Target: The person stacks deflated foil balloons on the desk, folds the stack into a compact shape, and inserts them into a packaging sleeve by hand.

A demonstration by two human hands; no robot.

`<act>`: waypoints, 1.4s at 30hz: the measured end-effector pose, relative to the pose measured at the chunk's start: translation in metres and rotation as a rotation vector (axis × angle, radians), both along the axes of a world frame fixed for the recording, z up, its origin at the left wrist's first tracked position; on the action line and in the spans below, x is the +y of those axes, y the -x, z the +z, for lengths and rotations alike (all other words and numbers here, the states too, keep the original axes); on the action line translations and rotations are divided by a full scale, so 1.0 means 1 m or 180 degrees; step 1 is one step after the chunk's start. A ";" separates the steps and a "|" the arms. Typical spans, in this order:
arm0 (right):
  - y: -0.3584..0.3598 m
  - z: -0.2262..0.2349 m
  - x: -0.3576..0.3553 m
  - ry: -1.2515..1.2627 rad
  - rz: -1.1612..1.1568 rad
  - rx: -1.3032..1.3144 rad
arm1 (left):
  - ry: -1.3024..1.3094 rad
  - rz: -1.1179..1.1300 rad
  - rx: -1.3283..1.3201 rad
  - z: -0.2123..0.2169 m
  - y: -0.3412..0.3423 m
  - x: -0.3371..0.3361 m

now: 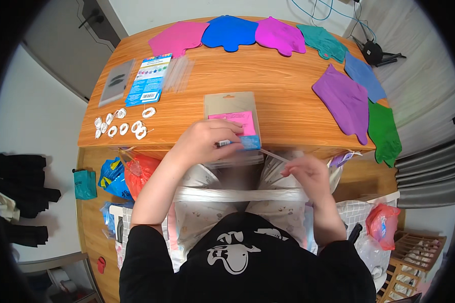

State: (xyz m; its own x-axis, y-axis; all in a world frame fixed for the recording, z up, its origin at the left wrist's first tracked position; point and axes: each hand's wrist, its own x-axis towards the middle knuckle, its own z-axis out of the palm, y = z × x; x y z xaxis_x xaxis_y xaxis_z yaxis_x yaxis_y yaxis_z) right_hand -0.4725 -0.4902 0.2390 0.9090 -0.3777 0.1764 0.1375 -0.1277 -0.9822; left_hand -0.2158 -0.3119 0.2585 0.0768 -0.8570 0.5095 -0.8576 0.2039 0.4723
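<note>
At the table's front edge lies a clear plastic packet (pixel 230 100) with a tan backing, a pink piece and a blue card inside. Its near end juts over the edge. My left hand (pixel 207 144) is closed on the packet's lower left part, fingers bent across the pink and blue. My right hand (pixel 311 174), out over my lap and slightly blurred, pinches the end of a thin, pale, clear strip (pixel 274 155). That strip runs slantwise back toward the packet's lower right corner; whether it is still joined there I cannot tell.
Coloured fabric pieces, such as a blue one (pixel 230 33) and a purple one (pixel 343 96), curve along the far and right edges. At left are a blue card (pixel 149 78), clear strips (pixel 179 74), a clear bag (pixel 117 83) and several white string coils (pixel 124 129).
</note>
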 end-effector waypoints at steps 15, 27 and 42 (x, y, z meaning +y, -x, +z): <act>-0.014 -0.007 0.016 0.0850 -0.0328 -0.0695 | 0.0365 0.0621 0.0202 -0.002 0.035 -0.007; -0.039 -0.007 0.026 0.3480 -0.1707 -0.0547 | 0.0311 0.1110 -0.0018 -0.007 0.076 -0.023; -0.026 -0.020 0.022 0.2000 -0.1118 -0.0542 | -0.0664 0.1147 0.0084 0.011 0.060 -0.021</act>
State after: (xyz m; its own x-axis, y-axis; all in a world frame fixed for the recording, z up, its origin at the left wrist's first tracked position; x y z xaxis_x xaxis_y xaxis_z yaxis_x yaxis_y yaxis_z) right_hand -0.4462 -0.4683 0.2195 0.6939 -0.4227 0.5829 0.1288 -0.7236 -0.6781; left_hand -0.2755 -0.3326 0.2698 0.4013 -0.8576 0.3216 -0.8436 -0.2093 0.4945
